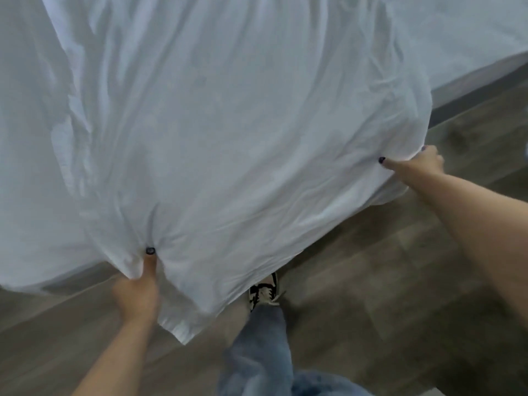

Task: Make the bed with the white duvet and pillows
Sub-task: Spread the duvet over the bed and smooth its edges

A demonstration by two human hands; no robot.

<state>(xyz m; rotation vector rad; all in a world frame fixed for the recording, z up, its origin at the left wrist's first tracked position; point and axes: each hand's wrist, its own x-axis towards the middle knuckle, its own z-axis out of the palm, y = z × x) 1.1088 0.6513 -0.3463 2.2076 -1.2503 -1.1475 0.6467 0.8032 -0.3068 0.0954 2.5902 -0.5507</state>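
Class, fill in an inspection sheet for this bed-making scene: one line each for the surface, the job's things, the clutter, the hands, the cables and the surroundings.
Surface: bed, white-covered on the upper right, with a grey side edge.
Job's things: white duvet, wrinkled, spread over the bed, its near edge lifted and hanging over the floor; no pillows in view.
Clutter: nothing seen.
Hands: left hand grips the duvet's near edge, thumb on top; right hand grips the edge further right.
Cables: nothing seen.
Surroundings: wood-look floor; the person's jeans leg and patterned shoe beside the bed.
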